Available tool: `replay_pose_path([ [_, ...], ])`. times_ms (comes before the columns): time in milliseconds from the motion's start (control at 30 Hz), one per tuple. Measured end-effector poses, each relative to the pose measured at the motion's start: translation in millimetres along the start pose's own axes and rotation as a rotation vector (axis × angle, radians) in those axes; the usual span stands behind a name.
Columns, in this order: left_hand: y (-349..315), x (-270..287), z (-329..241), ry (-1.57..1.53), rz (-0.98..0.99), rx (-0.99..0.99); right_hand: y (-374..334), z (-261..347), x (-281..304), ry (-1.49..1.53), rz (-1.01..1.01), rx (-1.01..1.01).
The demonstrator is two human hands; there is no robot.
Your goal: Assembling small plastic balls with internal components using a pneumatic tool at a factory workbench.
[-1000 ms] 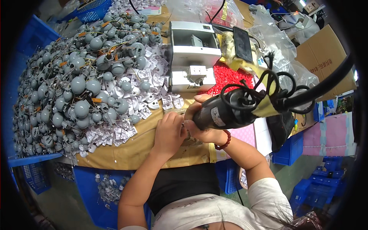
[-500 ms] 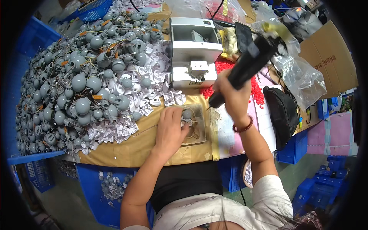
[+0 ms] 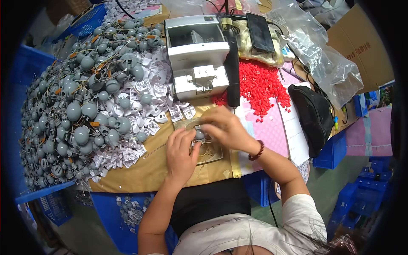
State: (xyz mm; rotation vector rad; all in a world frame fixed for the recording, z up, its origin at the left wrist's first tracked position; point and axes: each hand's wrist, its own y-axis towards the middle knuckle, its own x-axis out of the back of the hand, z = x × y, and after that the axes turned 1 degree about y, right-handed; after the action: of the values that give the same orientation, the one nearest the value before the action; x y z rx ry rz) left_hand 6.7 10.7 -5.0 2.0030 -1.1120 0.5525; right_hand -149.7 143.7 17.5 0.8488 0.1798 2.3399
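Note:
A small grey ball-shaped part (image 3: 199,134) sits in a flat fixture plate (image 3: 216,154) at the table's front edge. From the left, my left hand (image 3: 180,153) curls its fingers and thumb around that part. My right hand (image 3: 225,127), with a dark red bead bracelet on the wrist, reaches over from the right. Its bent fingertips close on the part's upper side; the exact contact is hidden. Beyond my right hand a black electric screwdriver (image 3: 233,76) hangs upright, bit downward, touched by neither hand.
Grey ball parts with wires (image 3: 80,112) heap up on the left, beside white plastic pieces (image 3: 146,102). A white machine with an open tray (image 3: 197,55) stands ahead. Small red pieces (image 3: 261,85), a phone (image 3: 260,33) and a black pouch (image 3: 311,119) lie to the right.
My right hand has let go of the screwdriver, which now hangs beside the white machine. That hand has moved left to the grey part. My left hand stays at the fixture.

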Motion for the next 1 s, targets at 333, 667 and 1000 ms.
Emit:
replay_pose_path([
  [333, 1, 2, -2, 0.003, 0.013, 0.009, 15, 13, -31, 0.577, -0.112, -0.369],
  [667, 1, 5, -1, -0.063, 0.025, 0.021, 28, 14, -45, 1.062, -0.138, -0.641],
  [1000, -110, 167, -5, 0.163, 0.595, 0.253, -54, -27, 72, 0.026, -0.206, -0.242],
])
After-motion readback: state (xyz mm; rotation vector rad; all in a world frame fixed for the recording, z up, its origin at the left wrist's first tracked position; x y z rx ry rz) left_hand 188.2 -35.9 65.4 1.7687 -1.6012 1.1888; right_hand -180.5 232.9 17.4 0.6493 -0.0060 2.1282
